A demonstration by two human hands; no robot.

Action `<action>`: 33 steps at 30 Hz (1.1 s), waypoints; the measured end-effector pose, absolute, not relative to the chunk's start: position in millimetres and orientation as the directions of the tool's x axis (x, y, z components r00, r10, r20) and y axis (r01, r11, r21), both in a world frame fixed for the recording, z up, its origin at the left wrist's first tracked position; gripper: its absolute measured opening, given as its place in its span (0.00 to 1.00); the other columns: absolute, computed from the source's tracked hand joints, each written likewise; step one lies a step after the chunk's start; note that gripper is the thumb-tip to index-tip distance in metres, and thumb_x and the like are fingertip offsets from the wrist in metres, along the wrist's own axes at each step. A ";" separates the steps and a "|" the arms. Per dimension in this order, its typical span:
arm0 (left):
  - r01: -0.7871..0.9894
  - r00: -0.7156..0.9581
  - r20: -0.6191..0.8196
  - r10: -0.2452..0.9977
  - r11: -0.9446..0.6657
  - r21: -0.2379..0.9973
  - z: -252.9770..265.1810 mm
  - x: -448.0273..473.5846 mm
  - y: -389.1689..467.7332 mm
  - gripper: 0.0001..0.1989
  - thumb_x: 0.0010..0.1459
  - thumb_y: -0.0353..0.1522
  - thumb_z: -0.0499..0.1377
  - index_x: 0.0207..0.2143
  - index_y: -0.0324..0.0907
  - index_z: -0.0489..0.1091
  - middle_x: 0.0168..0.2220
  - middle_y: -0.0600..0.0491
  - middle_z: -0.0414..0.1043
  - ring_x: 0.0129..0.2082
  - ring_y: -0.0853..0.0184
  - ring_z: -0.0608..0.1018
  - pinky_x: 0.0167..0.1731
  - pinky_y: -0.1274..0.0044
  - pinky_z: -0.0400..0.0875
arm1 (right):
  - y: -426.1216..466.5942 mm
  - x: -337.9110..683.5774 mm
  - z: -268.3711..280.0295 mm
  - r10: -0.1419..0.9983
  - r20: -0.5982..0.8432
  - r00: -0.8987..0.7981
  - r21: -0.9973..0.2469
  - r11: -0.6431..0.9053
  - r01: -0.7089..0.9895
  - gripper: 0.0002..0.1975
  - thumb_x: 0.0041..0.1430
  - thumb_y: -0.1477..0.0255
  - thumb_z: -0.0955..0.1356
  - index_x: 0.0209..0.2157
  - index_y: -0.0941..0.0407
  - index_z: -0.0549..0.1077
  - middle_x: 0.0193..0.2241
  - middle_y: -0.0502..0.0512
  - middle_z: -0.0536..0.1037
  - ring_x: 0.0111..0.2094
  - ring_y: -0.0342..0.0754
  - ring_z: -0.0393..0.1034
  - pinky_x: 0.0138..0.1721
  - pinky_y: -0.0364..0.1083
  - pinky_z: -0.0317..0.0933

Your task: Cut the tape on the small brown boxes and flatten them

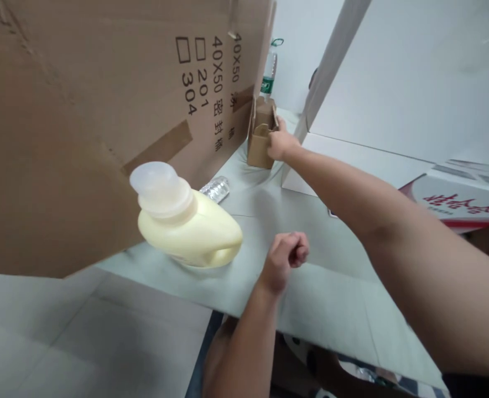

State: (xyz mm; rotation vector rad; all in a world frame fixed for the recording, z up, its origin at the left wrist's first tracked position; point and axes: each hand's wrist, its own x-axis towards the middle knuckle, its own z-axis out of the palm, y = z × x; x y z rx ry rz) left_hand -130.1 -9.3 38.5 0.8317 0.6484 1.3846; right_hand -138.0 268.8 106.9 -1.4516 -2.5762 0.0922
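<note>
At the far end of the table, my right hand (284, 142) grips the right side wall of a small open-topped cardboard box (261, 151). Its fingers are partly hidden behind the wall. A clear plastic water bottle (268, 72) with a green label stands upright at the box; whether it is inside or behind cannot be made out. My left hand (286, 255) is curled into a fist above the near part of the table, with nothing visible in it. To its left stands a pale yellow jug (194, 229) with a translucent cap, apart from the hand.
A large printed cardboard carton (82, 138) rises along the left. A clear crumpled plastic bottle (216, 189) lies beside it, behind the jug. Large white panels (414, 72) and a white box with red lettering (456, 199) bound the right. The pale table (331, 298) has its edge near me.
</note>
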 end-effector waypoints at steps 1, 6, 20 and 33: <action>-0.533 0.101 0.084 0.991 -0.017 0.846 38.1 -131.5 -9.9 0.24 0.58 0.49 0.53 0.18 0.44 0.54 0.18 0.58 0.49 0.19 0.72 0.53 0.23 0.71 0.44 | 274.8 -143.2 108.5 0.860 0.120 -0.496 -0.142 0.509 0.849 0.16 0.63 0.71 0.69 0.51 0.63 0.70 0.66 0.69 0.59 0.52 0.56 0.71 0.57 0.62 0.66; -0.413 -0.095 0.100 0.990 -0.131 0.901 38.0 -134.9 -11.0 0.22 0.61 0.46 0.50 0.18 0.44 0.55 0.19 0.56 0.52 0.21 0.70 0.56 0.25 0.72 0.50 | 242.2 -128.7 109.2 0.874 0.137 -0.467 -0.066 0.478 0.876 0.15 0.66 0.68 0.67 0.49 0.64 0.72 0.54 0.68 0.72 0.53 0.58 0.70 0.56 0.60 0.66; 0.026 -0.707 0.255 0.660 -0.336 0.942 29.2 -122.0 -1.4 0.14 0.58 0.40 0.58 0.43 0.44 0.67 0.47 0.48 0.69 0.51 0.60 0.71 0.55 0.69 0.64 | -49.1 156.8 133.3 0.554 0.307 -0.774 -0.188 0.832 0.521 0.11 0.66 0.78 0.64 0.38 0.54 0.78 0.42 0.57 0.84 0.39 0.47 0.82 0.36 0.42 0.73; -0.067 -0.273 0.345 0.898 -0.375 0.925 29.9 -68.0 21.3 0.18 0.60 0.47 0.58 0.38 0.43 0.77 0.39 0.50 0.79 0.41 0.60 0.78 0.43 0.71 0.71 | -53.2 201.3 49.6 0.778 0.536 -0.327 -0.398 0.575 0.715 0.15 0.64 0.74 0.68 0.51 0.49 0.76 0.64 0.62 0.66 0.30 0.42 0.74 0.29 0.45 0.68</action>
